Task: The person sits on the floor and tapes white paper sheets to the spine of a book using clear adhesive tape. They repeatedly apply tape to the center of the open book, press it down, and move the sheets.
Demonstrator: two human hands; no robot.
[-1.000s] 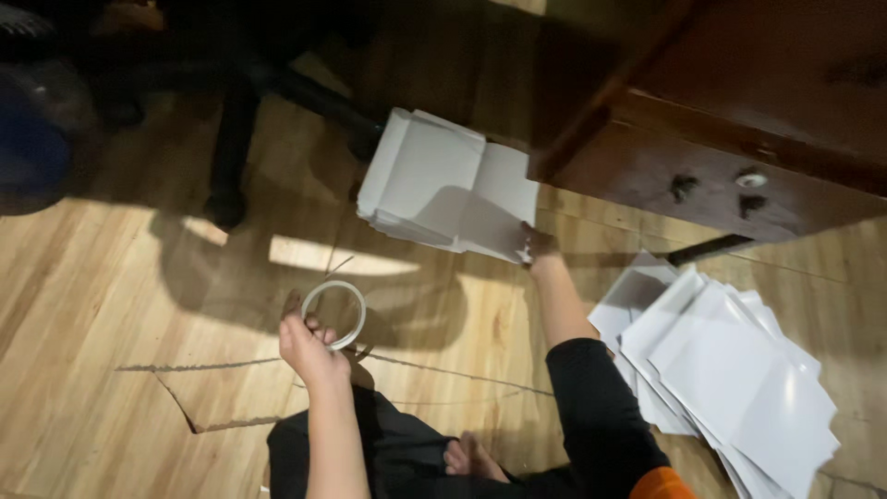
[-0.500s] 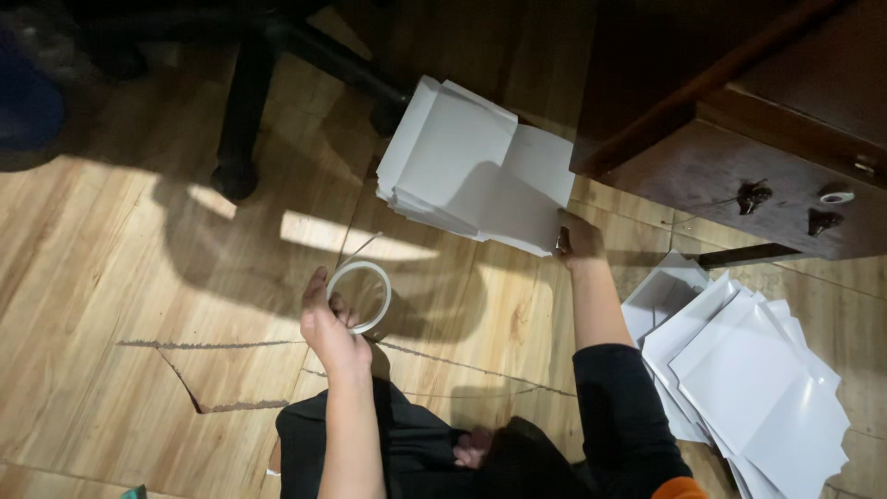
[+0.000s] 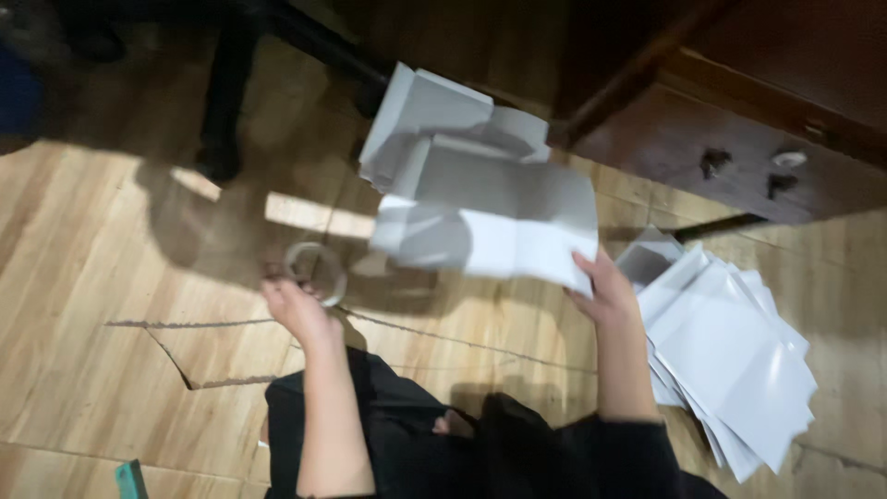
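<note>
Gripping a flat white cardboard sheet [image 3: 490,217] by its lower right corner, the right hand [image 3: 605,291] is closed on it and holds it above the wooden floor [image 3: 102,277]; the left hand [image 3: 296,305] has its fingers curled round a roll of clear tape [image 3: 316,268], low over the boards. Done well, I judge, the lifted sheet wants steadying before taping; a stack of white sheets [image 3: 730,360] lies right, below a dark wooden cabinet [image 3: 739,120].

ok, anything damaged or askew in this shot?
Yes. The wood floor has a jagged crack running in front of the left hand, which holds a tape roll. The stack of white sheets by the right hand is fanned out unevenly, not squared.
</note>
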